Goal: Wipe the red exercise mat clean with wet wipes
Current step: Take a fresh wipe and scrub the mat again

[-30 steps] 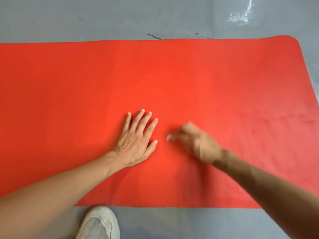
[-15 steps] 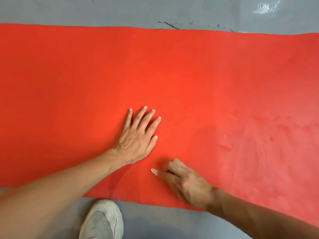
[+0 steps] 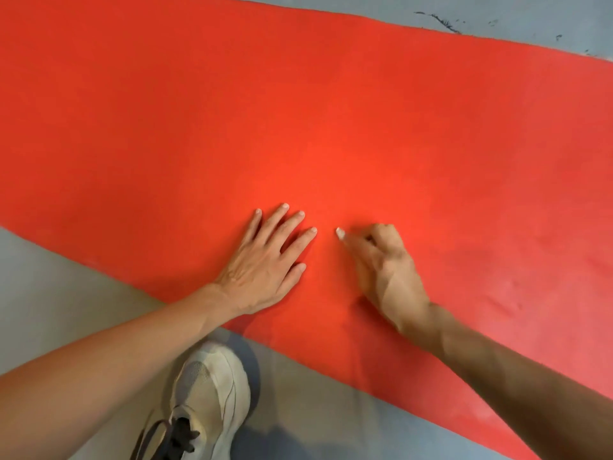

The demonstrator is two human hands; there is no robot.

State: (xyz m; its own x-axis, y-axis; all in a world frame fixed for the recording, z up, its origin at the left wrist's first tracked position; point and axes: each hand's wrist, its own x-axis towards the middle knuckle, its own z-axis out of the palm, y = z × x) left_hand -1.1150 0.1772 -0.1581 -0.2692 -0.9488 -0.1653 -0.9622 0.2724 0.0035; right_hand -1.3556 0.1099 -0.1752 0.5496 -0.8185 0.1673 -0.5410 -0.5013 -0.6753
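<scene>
1. Nearest the camera, a pale sneaker [image 3: 212,393] with dark laces is standing on the grey floor [image 3: 49,287], its toe just beside the near edge of the red exercise mat [image 3: 298,111]. It is showing larger and further into view than half a second ago.
2. The left hand [image 3: 265,263] is pressing flat on the mat near its near edge, fingers straight and slightly spread, holding nothing. It is keeping the same spot on the mat as before.
3. The right hand [image 3: 384,267] is lying just beside the left, apart from it, having travelled up from the near edge where it was half a second ago. Its fingers are curled under against the mat, with one fingertip [image 3: 340,232] stretching toward the left hand. Whether a wipe is bunched beneath the curled fingers cannot be told; none is showing.
4. The mat is lying flat on the floor and now running slantwise across the view, where earlier it was running level. Toward its right end the surface is looking paler, dull and smeared; the middle is looking bright and even.
5. Beyond the far edge, dark scuff marks [image 3: 441,23] are showing on the floor.
</scene>
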